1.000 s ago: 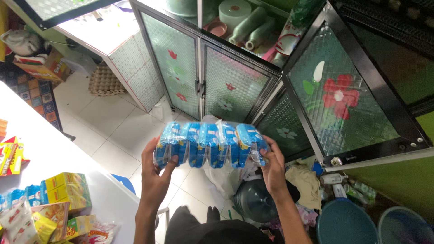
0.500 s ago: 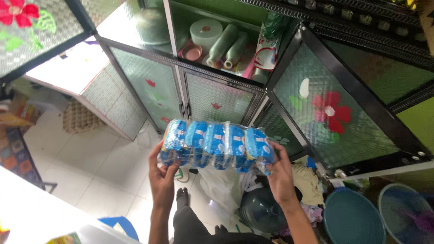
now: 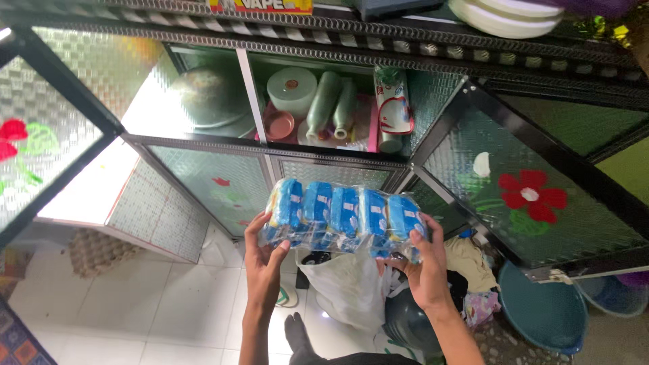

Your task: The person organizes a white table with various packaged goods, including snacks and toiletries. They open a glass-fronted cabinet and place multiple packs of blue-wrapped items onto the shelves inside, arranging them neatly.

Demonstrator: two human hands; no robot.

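Both forearms were bare, with no sleeves, watch or bracelet showing. The left hand [image 3: 265, 253] and right hand [image 3: 424, 267] wore no gloves or rings. At six o'clock a dark sock [image 3: 295, 332] covered one foot, beside a strip of dark clothing.

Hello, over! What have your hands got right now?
Both hands, left and right, grip blue packets. Held before open cabinet. White bag below. Nothing blocking.

Open cabinet shelf [image 3: 324, 145] ahead: rolls [image 3: 291, 91], bottles [image 3: 323, 105] crowd middle. Open glass door [image 3: 534, 196] juts right, another [image 3: 47, 135] left. White bag [image 3: 348, 284] below hands.
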